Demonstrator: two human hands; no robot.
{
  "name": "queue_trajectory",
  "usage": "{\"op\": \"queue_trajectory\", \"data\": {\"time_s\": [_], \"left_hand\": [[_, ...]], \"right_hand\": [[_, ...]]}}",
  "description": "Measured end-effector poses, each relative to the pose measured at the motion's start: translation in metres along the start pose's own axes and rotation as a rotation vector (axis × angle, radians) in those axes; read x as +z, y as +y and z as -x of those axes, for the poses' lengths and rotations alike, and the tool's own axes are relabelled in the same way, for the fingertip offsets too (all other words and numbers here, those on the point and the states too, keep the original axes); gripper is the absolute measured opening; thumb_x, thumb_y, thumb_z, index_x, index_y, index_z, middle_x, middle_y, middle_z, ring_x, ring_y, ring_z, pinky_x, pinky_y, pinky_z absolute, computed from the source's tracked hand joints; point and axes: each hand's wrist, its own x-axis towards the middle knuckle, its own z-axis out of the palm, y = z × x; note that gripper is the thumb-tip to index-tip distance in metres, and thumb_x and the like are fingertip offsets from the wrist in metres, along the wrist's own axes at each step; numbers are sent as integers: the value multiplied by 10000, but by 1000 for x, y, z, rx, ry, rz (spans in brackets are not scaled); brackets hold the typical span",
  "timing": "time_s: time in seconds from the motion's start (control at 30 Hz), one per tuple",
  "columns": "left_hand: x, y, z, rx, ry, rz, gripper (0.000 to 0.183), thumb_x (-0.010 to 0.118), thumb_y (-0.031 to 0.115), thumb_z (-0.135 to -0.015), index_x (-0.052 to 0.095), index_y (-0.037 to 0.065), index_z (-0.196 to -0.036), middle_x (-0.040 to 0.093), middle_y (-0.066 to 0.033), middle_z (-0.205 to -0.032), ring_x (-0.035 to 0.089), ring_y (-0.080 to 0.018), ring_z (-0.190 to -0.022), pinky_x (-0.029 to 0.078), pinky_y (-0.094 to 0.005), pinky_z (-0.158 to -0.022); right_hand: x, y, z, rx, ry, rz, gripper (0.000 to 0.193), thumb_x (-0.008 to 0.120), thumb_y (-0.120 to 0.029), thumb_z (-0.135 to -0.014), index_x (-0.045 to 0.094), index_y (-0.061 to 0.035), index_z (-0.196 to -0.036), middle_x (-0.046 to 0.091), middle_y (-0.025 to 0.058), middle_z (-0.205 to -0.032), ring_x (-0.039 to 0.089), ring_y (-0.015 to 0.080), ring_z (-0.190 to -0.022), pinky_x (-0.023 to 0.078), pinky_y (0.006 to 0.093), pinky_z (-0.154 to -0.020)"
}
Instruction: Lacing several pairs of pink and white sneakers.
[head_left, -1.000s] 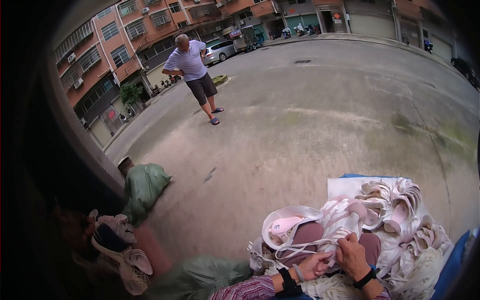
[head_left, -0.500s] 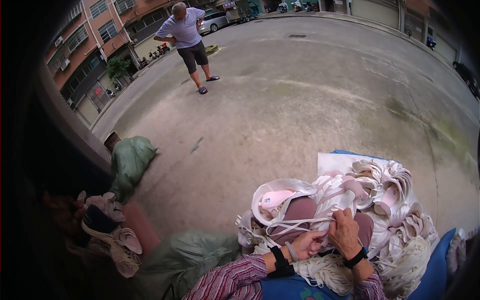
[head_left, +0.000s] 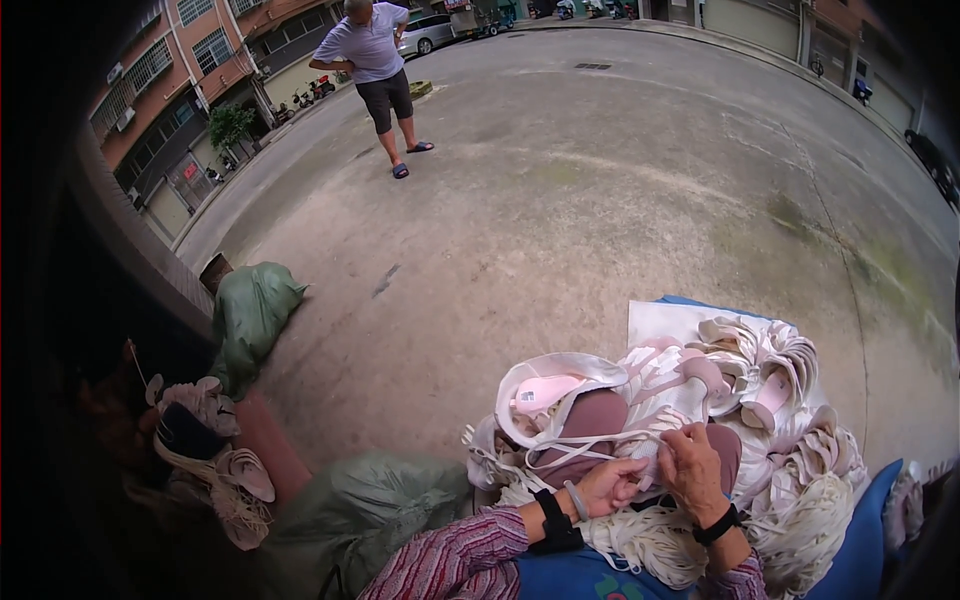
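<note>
On my lap, a white mesh shoe upper with pale pink trim lies among other uppers. My right hand is closed in a pinch at its lacing, where a white shoelace runs to the fingers. Close beside it, my left hand has curled fingers near the upper's lower edge; whatever they hold is too small to make out. Another upper with a pink insole rests to the left. Loose bundled white laces hang below both wrists.
Stacked uppers lie to the right on a white sheet. Green sacks sit at the left, one near my left arm. More uppers are by the dark left side. A person stands on the concrete ahead.
The whole view has shifted slightly, so the scene sits a little higher and further left. Both hands stay at the same upper, with only small finger movement.
</note>
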Motion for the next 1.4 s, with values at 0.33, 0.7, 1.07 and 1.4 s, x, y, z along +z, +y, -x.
{"op": "queue_trajectory", "data": {"time_s": [0.33,0.7,1.07,1.4], "left_hand": [[7,-1,0,81,32,-46,155,516,231,-963,532,87,-1017,569,-10,-716,429,-41,-434,316,-178,-353],[1,2,-2,38,-68,-28,167,499,221,-965,532,69,-1028,571,-68,-778,402,-31,-426,307,-164,-341],[12,1,7,15,-49,-11,208,507,276,-975,553,73,-990,580,-21,-749,393,-19,-415,294,-159,-333],[27,16,5,-21,94,22,215,527,291,-973,557,82,-934,577,-11,-697,362,-19,-369,260,-162,-311]], "right_hand": [[19,0,-15,135,-6,166,108,584,-111,-748,576,-39,-827,532,158,-873,588,377,-697,466,475,-588],[8,8,-15,-22,-47,-4,138,583,-73,-730,625,-46,-859,538,145,-822,595,342,-672,489,422,-589],[5,9,-5,-28,-33,0,144,603,-86,-760,658,-41,-885,544,147,-814,599,329,-670,491,412,-586],[10,20,-5,28,116,-136,150,609,-57,-805,614,-50,-955,540,148,-829,590,323,-722,482,386,-629]]}}
